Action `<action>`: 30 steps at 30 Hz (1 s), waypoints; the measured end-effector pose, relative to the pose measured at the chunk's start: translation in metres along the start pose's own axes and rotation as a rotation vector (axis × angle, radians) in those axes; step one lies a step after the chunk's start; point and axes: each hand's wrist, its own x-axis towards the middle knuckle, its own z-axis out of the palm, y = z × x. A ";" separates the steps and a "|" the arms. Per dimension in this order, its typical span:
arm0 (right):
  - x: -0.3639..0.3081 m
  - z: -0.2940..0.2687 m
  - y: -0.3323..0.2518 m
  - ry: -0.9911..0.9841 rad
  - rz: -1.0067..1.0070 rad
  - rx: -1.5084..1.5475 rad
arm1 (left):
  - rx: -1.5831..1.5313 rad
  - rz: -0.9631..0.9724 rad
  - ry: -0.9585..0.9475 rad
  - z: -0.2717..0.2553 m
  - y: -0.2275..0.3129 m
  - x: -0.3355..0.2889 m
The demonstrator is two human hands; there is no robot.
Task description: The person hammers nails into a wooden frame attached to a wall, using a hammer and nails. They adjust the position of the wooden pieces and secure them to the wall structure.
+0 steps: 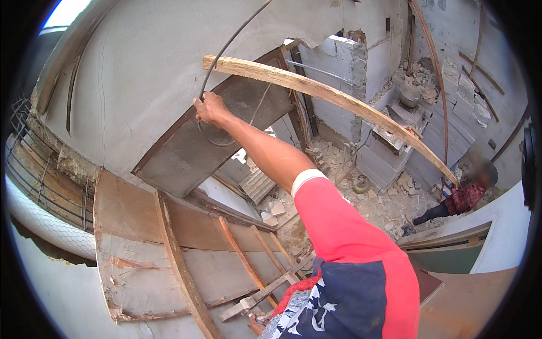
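we saw a thin dark wire [226, 48] curving up from the person's fist toward the top of the view, in front of a pale plastered wall [147, 62]. the right hand [210, 109] was stretched far out from a red sleeve with a white cuff [339, 226], its fingers curled together and clamped on the lower end of that wire. below the fist the wire seemed to loop on across a dark grey panel [186, 152] leaning in a wooden frame. the left hand did not show, so we could not tell how its fingers stood.

just above and to the right of the fist, a long pale wooden plank [339, 96] ran slantwise down toward the right. beneath the arm lay a platform of wooden boards and battens [169, 248], with wire mesh [45, 226] at its left edge. far below, rubble [378, 203] covered the ground beside grey block walls [344, 73], and another person in a red checked shirt [466, 195] crouched near the plank's lower end.
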 end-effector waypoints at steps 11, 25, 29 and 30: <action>0.163 0.022 -0.131 0.252 0.074 0.202 | -0.059 -0.016 0.042 -0.008 -0.008 0.003; -0.099 -0.258 0.000 0.211 -0.001 -0.459 | -0.125 0.007 -0.050 -0.020 -0.032 0.024; -0.223 -0.268 0.090 0.127 0.044 -0.822 | -0.139 -0.075 -0.037 0.005 -0.008 0.009; -0.243 -0.271 0.113 0.063 -0.024 -0.872 | -0.211 -0.034 -0.025 0.004 -0.014 0.016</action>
